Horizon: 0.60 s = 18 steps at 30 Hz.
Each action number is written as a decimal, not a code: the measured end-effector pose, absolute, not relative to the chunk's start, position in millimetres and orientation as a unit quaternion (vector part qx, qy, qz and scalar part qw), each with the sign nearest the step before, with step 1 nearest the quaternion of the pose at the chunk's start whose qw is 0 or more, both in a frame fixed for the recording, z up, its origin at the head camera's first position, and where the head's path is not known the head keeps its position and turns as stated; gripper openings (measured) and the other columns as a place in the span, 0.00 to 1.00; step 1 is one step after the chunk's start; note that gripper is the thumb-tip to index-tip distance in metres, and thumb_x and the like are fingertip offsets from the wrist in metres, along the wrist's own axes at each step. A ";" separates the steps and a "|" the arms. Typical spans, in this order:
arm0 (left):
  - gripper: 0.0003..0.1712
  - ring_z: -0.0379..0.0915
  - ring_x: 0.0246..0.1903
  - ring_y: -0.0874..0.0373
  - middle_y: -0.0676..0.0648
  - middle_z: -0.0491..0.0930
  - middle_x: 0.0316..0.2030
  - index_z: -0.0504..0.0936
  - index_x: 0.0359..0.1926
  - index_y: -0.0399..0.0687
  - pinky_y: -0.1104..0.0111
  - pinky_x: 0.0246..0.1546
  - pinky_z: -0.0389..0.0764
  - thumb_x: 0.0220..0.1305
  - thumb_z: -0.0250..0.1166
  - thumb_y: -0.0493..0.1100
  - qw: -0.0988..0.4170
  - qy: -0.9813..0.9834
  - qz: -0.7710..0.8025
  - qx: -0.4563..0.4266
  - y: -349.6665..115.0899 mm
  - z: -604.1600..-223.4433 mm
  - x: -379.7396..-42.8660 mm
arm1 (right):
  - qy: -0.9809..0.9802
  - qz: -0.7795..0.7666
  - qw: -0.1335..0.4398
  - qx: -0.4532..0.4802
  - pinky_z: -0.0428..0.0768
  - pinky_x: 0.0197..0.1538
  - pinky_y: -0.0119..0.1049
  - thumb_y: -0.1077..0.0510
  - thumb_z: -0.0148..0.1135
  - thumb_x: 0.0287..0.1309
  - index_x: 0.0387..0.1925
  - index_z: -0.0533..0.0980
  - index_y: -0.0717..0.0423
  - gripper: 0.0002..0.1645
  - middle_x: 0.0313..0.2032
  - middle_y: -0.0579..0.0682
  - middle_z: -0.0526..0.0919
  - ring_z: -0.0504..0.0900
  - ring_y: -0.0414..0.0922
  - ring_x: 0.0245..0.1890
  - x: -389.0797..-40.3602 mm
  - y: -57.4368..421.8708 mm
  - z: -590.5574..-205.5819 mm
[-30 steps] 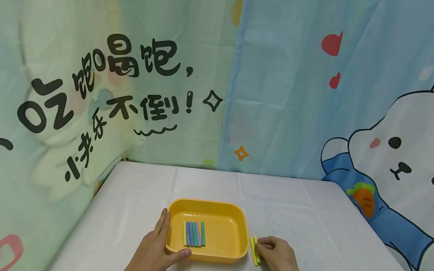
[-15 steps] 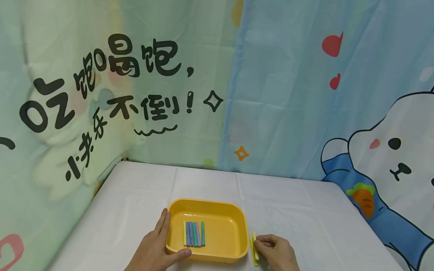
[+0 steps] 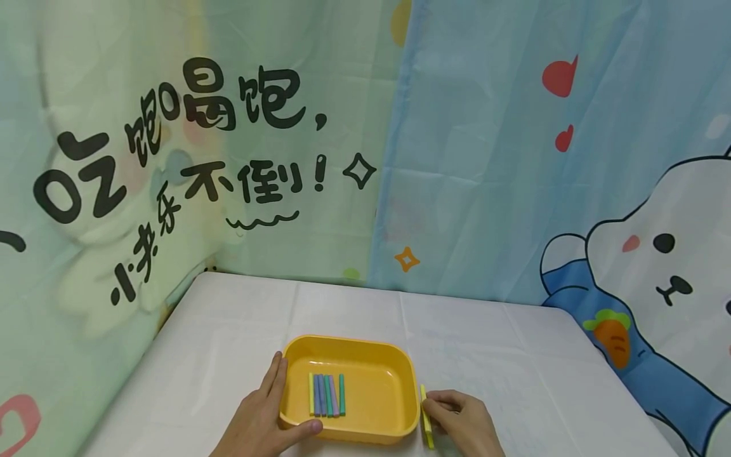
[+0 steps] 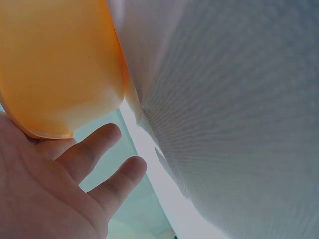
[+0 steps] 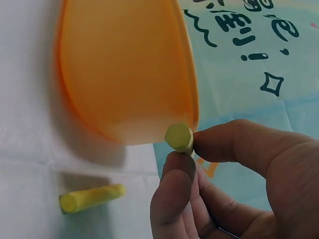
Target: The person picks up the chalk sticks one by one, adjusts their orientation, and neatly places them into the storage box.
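A yellow stick of chalk is pinched between the thumb and fingertips of my right hand, raised just off the right side of the yellow tray. A second yellow chalk lies on the white table below it; in the head view the two nearly line up. My left hand rests against the tray's left side, fingers extended along the wall and thumb at the near rim. Inside the tray, several chalks in yellow, purple, blue and green lie side by side, a green chalk slightly apart.
The white tablecloth spreads behind and to the right of the tray. Printed curtains with lettering and a cartoon bear hang along the table's back and sides.
My right hand has lifted one yellow chalk from beside the other and moved it slightly left, toward the tray. The left hand and the tray have stayed put.
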State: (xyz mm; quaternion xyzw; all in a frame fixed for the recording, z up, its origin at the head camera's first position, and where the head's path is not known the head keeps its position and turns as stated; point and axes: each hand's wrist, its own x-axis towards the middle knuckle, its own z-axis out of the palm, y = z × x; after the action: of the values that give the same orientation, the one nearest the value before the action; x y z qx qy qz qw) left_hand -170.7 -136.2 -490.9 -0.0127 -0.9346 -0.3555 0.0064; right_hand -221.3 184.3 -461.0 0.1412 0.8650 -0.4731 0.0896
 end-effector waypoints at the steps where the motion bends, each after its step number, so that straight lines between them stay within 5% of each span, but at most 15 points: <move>1: 0.73 0.70 0.53 0.53 0.40 0.42 0.80 0.42 0.80 0.38 0.49 0.66 0.71 0.52 0.64 0.80 0.007 -0.935 -0.356 -0.013 -136.3 -491.0 -170.7 | 0.864 -0.476 0.089 0.137 0.86 0.36 0.40 0.50 0.72 0.60 0.47 0.83 0.65 0.23 0.33 0.49 0.87 0.83 0.43 0.29 -221.3 183.8 -460.1; 18: 0.74 0.70 0.59 0.49 0.41 0.42 0.80 0.41 0.81 0.41 0.48 0.67 0.70 0.51 0.64 0.81 0.003 -0.934 -0.357 -0.009 -136.0 -491.6 -171.7 | 0.860 -0.496 0.066 0.103 0.87 0.36 0.41 0.53 0.69 0.62 0.49 0.83 0.65 0.21 0.35 0.50 0.87 0.83 0.44 0.29 -223.6 177.8 -447.6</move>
State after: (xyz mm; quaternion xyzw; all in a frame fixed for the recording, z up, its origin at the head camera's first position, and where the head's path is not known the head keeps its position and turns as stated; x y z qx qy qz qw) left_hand -171.7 -136.0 -491.6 -0.0092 -0.9341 -0.3570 0.0034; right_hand -223.6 177.8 -447.6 0.1035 0.8598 -0.4957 0.0659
